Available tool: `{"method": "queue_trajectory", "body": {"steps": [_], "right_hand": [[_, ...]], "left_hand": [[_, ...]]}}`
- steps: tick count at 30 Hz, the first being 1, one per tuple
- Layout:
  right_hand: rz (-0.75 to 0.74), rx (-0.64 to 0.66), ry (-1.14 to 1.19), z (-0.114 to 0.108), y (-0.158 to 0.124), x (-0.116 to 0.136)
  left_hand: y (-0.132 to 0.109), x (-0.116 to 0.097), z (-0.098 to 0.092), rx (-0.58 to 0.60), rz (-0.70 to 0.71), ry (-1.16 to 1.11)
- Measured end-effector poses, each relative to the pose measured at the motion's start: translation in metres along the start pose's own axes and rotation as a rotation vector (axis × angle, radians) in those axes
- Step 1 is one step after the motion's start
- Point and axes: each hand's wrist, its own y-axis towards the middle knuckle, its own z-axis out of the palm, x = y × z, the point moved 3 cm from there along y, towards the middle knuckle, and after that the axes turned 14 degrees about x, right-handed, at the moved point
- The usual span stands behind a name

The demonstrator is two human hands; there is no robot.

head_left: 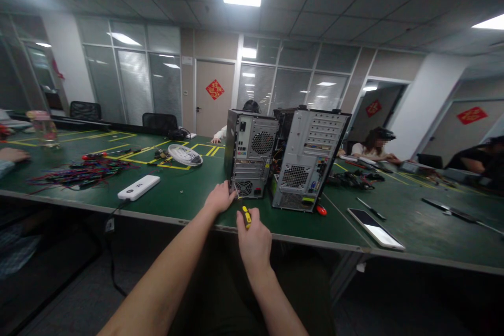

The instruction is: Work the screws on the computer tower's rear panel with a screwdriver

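While the right hand (255, 240) curls its fingers around one screwdriver (246, 217) by its moulded black-and-yellow handle, the left hand (219, 198) has its fingers bunched at the lower corner of a boxy metal computer tower (254, 164); whether they pinch the thin shaft, I cannot tell. This tower stands just beyond the fingertips, its back pierced by two fan grilles. Of two towers, the second tower (304, 163) is right of the fingers. Left of them lie one smooth white power bank (139, 187) and tangled wires (84, 170); well right, one flat smartphone (370, 224).
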Motion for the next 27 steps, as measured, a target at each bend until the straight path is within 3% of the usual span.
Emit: {"method": "queue_trajectory", "body": {"steps": [6, 17, 27], "right_hand": [[-0.134, -0.070, -0.057, -0.0006, -0.0008, 0.0041], [-0.029, -0.046, -0.040, 0.0010, -0.0013, 0.0098], [-0.113, -0.163, -0.148, 0.0074, -0.0053, 0.0030]], "left_hand": [[-0.0014, -0.0009, -0.0011, 0.008, -0.009, -0.006], [-0.0021, -0.0029, -0.0024, -0.004, -0.008, -0.004], [-0.0014, -0.0022, -0.0023, 0.002, -0.008, -0.009]]}}
